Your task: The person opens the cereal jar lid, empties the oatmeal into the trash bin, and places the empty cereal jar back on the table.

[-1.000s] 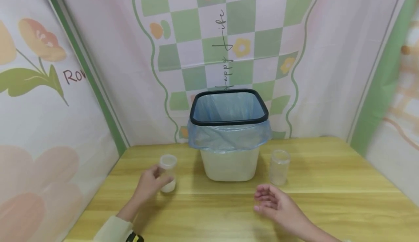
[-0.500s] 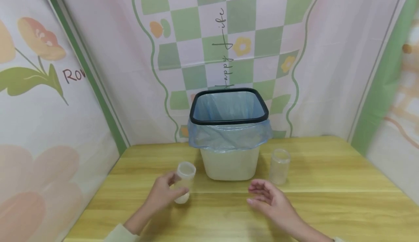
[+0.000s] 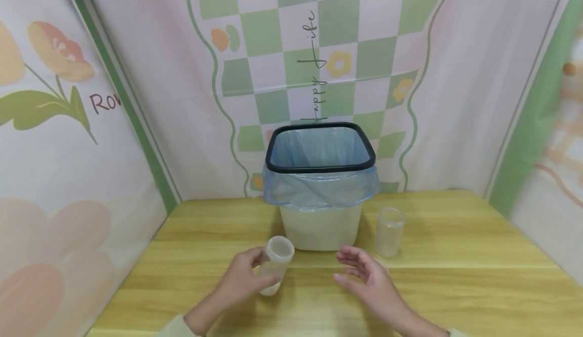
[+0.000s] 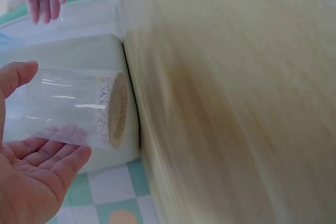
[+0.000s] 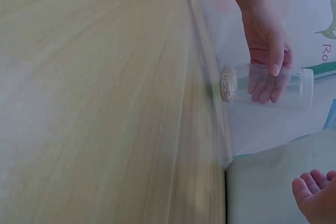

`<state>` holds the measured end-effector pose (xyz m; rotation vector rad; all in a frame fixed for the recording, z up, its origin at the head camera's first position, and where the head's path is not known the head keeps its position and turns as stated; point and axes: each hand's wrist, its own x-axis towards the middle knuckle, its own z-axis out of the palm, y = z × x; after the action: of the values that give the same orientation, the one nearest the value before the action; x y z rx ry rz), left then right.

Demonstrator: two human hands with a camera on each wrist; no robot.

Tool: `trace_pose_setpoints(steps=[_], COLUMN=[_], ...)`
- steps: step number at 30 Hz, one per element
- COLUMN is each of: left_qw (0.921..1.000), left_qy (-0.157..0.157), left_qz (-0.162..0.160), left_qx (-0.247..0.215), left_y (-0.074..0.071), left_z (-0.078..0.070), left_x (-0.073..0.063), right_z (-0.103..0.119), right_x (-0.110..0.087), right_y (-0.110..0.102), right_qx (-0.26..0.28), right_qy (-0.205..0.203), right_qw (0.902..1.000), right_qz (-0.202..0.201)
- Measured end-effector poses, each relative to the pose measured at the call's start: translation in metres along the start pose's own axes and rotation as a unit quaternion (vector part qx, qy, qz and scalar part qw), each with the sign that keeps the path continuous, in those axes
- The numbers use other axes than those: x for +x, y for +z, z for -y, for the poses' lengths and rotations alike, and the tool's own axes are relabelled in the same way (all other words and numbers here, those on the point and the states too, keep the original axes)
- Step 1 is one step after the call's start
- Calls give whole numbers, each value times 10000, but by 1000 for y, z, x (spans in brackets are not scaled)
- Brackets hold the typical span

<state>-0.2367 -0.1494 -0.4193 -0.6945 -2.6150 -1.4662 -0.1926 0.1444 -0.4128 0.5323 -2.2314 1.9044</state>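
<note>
Jar [image 3: 277, 265] shifted inward, within easier reach of the right hand [image 3: 373, 282]
Left hand [image 3: 239, 279] gripped it, tilted, before the bin [image 3: 321, 230] — the right, relaxed, held nothing

In the head view the table [image 3: 455, 256] is lit brightly, with faint shadows cast beside the bin [image 3: 321, 228], while the cloth [image 3: 562, 150] at the far right of the frame is blurred. White glints are caught on the jar [image 4: 68, 106] in the left wrist view; the right wrist view is rendered dimmer, with pale glare spread at left.
</note>
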Motion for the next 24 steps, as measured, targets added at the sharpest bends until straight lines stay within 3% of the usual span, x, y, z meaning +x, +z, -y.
trace_pose_setpoints(steps=[13, 24], left_qw=[9995, 9968], left_qy=[326, 618], left_qz=[47, 61], left_qx=[40, 510], left_y=[15, 29], left_z=[-14, -22], left_x=[-1, -2], right_z=[3, 6], right_x=[-3, -4], right_y=[11, 27], right_qx=[349, 661], right_qy=[3, 294], right_qw=[9993, 9971], right_qz=[-144, -251])
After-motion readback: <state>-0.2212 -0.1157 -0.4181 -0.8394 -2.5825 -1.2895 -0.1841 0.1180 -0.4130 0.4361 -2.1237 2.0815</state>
